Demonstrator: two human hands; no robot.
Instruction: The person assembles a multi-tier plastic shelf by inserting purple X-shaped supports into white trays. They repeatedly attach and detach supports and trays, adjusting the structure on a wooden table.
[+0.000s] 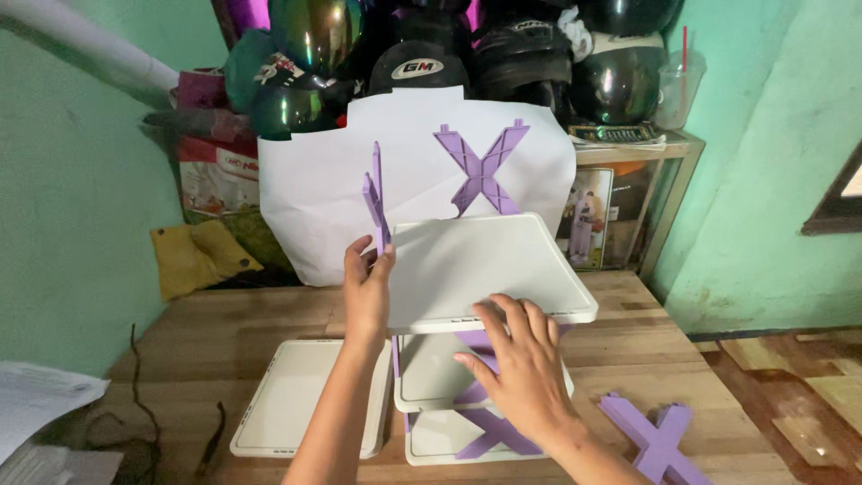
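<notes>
Wooden tabletop (224, 332) carries a white tiered rack. Left hand (366, 292) reaches upward, fingers pinching a purple X-shaped support (376, 202) at the top shelf's (485, 260) left edge. Right hand (521, 368) lies spread, palm down, on that shelf's front rim.

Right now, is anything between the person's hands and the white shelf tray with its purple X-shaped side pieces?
Nothing visible. The left hand already grips the upright purple X-shaped side piece at the tray's edge, and the right hand rests flat on the top white plastic shelf tray.
</notes>
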